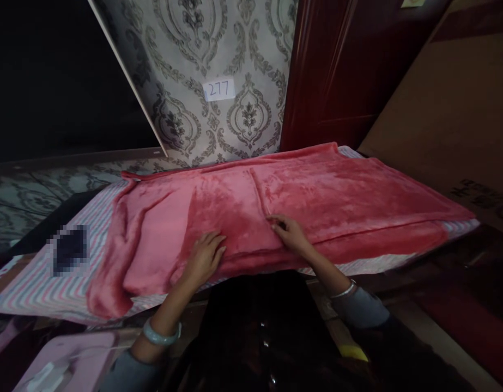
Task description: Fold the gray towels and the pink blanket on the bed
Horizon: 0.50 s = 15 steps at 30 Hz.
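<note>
A pink plush cloth (230,207), possibly a garment or a blanket, is spread in layers over a striped sheet (83,218). Its left part is bunched into thick folds, and a short raised ridge runs down its middle. My left hand (204,256) rests palm down near the front edge, fingers stretched out on the plush. At the lower end of the ridge, my right hand (290,231) has its fingers bent together, pinching the fabric.
A dark screen (63,76) stands at the back left, and a large cardboard box (451,103) at the right. A dark blurred item (70,249) lies on the sheet's left end. A pink stool (77,354) with a white object (49,377) is below, at lower left.
</note>
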Motion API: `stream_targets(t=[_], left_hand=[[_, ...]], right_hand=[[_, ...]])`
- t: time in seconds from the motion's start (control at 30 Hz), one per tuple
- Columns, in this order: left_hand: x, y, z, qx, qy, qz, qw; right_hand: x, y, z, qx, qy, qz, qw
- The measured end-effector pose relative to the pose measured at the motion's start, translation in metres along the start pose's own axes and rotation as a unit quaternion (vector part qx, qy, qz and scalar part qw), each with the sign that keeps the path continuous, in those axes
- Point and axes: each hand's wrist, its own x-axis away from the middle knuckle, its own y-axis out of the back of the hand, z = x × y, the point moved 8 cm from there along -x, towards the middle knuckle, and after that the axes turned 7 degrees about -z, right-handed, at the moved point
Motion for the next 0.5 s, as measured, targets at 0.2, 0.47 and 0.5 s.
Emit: stream_targets(t=[0.2, 0.47, 0.5], left_hand=[[0.010, 0.011, 0.009, 0.050, -0.011, -0.018, 0.999], [0.012, 0.021, 0.021, 0.073, 0.005, 0.004, 0.997], [0.011, 0.021, 0.021, 0.075, 0.006, 0.007, 0.997]], right_hand=[[0.019, 0.004, 0.012, -0.008, 0.052, 0.095, 0.994], [0.016, 0.007, 0.028, 0.070, 0.081, 0.126, 0.986], [0.013, 0.009, 0.032, 0.075, 0.088, 0.118, 0.986]])
